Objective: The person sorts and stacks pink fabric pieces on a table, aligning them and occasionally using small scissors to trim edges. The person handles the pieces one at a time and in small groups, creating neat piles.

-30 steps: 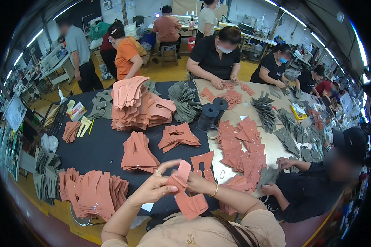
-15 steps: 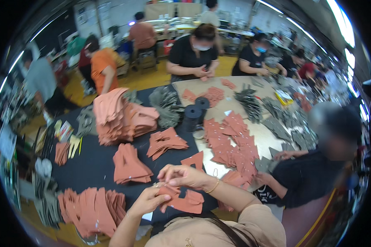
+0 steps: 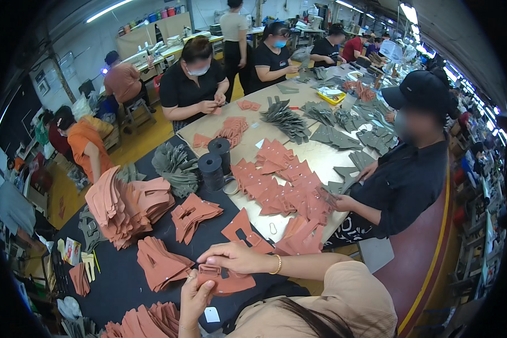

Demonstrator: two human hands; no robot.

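Observation:
Both my hands hold one flat salmon-coloured cut piece just above the dark table. My left hand grips its lower left edge from below. My right hand pinches its top edge, with a gold bracelet on the wrist. Another cut piece of the same colour lies flat on the table just beyond my right hand. Stacks of the same pieces lie close by: one to the left of my hands and one at the near edge.
A tall pile of salmon pieces and a smaller one sit further back, with two black tape rolls and grey pieces. A person in black sits at right by spread pieces. Other workers sit opposite.
The view has swung to the right and nearer the table. My hands have come lower and closer to me, still holding the salmon piece between them.

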